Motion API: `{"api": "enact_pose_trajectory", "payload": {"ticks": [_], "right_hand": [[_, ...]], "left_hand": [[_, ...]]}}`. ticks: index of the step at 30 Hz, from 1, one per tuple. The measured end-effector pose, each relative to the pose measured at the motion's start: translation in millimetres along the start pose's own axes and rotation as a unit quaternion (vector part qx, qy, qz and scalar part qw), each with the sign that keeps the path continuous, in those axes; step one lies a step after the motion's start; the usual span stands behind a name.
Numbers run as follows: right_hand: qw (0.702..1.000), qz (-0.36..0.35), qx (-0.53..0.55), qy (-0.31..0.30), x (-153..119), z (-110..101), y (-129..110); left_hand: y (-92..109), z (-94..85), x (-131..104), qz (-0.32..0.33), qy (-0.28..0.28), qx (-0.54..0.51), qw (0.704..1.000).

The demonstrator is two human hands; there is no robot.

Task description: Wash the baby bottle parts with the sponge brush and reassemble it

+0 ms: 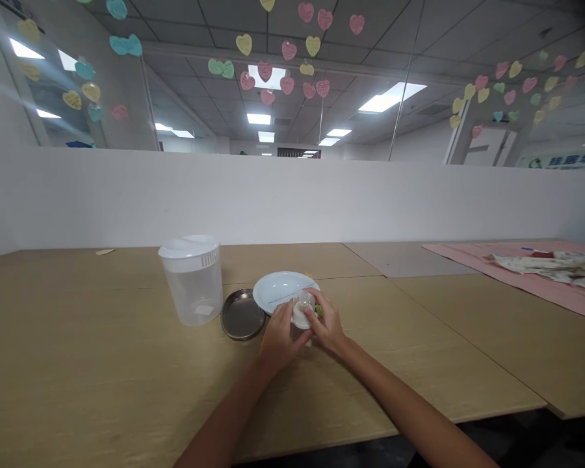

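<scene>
Between my two hands is a small clear, rounded container with a whitish lower part (303,310). My left hand (279,335) is closed around its left side, and my right hand (327,323) grips it from the right, thumb on its front. Just behind my hands lies a pale blue-white plate (279,286) with a thin line or stick across it. Left of the plate sits a round, shallow metal dish (242,314). A bit of something green (318,310) shows beside my right fingers; what it is, I cannot tell.
A translucent plastic bucket with a white lid (193,281) stands left of the metal dish. At the far right, a pink cloth (492,273) carries crumpled whitish fabric (541,266) and small items. A white wall (273,198) rises behind the wooden table (102,364).
</scene>
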State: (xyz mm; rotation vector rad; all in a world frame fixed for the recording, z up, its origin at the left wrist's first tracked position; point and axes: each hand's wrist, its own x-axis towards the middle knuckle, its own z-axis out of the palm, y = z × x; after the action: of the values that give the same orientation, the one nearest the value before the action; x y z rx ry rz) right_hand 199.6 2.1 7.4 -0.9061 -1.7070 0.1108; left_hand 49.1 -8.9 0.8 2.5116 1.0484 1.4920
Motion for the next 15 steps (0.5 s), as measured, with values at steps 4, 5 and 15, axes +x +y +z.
{"api": "enact_pose_trajectory", "payload": {"ticks": [4, 5, 15], "right_hand": [[0.999, 0.019, 0.026, -0.004, 2, 1, 0], [0.999, 0.022, 0.03, -0.003, 2, 2, -1], [0.982, -0.085, -0.004, 0.166, -7, 3, 14]], "left_hand": [[3, -0.6, 0, 0.005, -0.007, -0.012, 1.0], [3, -0.9, 0, 0.007, -0.009, -0.013, 1.0], [-4, -0.1, -1, -0.01, 0.009, -0.011, 1.0]]}}
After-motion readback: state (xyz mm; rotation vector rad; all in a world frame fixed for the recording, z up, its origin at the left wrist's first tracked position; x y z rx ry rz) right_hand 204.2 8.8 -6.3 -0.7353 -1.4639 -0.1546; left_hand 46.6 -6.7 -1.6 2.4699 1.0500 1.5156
